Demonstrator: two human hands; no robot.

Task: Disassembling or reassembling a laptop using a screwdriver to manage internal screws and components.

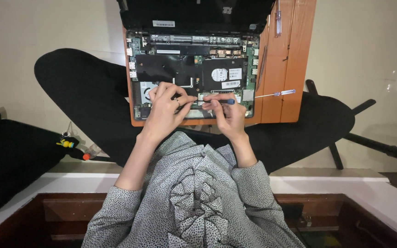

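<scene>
On the floor, a person sits cross-legged in black trousers and a grey spotted top with a ruffled front, looking straight down at their own lap. A black bag (pixel 10 158) slumps at the left edge, with a small yellow charm (pixel 66 143) hanging off it and something with an orange tip just beside that.

Across the knees lies an orange wooden board (pixel 285 69), and on it sits an opened laptop (pixel 191 59) with the bottom cover off, so you can see the green circuit board, a black panel over most of the middle and a fan at the lower left corner.

Two spare screwdrivers with clear handles are on the board too: one (pixel 277 18) up near the top right, another (pixel 276 93) lying across the right edge, just beside the laptop.

Both hands are down at the near edge of the laptop's insides, nearly touching each other. The right hand (pixel 228 115) pinches a small blue-handled screwdriver (pixel 217 101) that lies sideways, shaft pointing left. The left hand (pixel 164 112), ring on one finger, has its fingers curled in with the fingertips closed on the tip end of that shaft.
</scene>
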